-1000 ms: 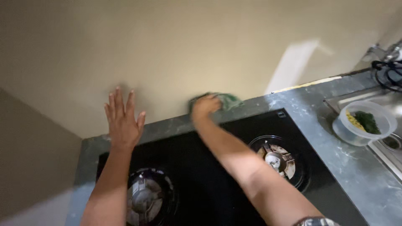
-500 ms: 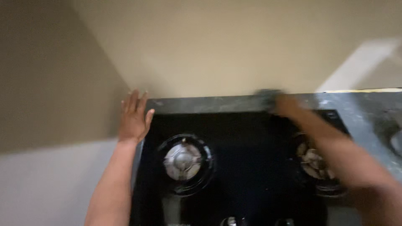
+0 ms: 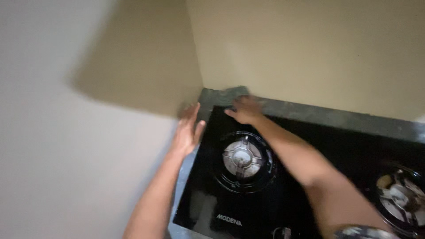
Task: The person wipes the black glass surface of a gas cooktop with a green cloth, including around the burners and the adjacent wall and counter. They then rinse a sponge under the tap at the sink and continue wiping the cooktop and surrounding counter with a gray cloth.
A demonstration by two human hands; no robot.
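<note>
Pressing down at the far left corner of the black glass hob [image 3: 310,146], the right hand [image 3: 244,110] has its fingers spread flat over a dark green cloth [image 3: 230,94]. The cloth is blurred; only its far part shows beyond the fingertips, lying on the grey stone counter [image 3: 336,116] right where the two walls meet. Whether the fingers are curled around the cloth or merely laid on it cannot be told, but the hand looks flattened rather than clenched.

The left hand [image 3: 188,130] is open with fingers together and thumb apart. It rests against the left edge of the hob, close to the side wall [image 3: 66,146], and holds nothing. Its forearm runs down toward the near left corner of the counter.

Two round burners are set into the hob. The left burner [image 3: 242,159] sits just near of the right hand, inside a dark ring, with a pale metal cap and a cross-shaped piece on top; nothing stands on it. The right burner [image 3: 400,194] lies toward the right edge, partly cut off, and is likewise bare. A knob [image 3: 280,232] shows at the near edge of the hob. No pot, bowl or other container is in view.
</note>
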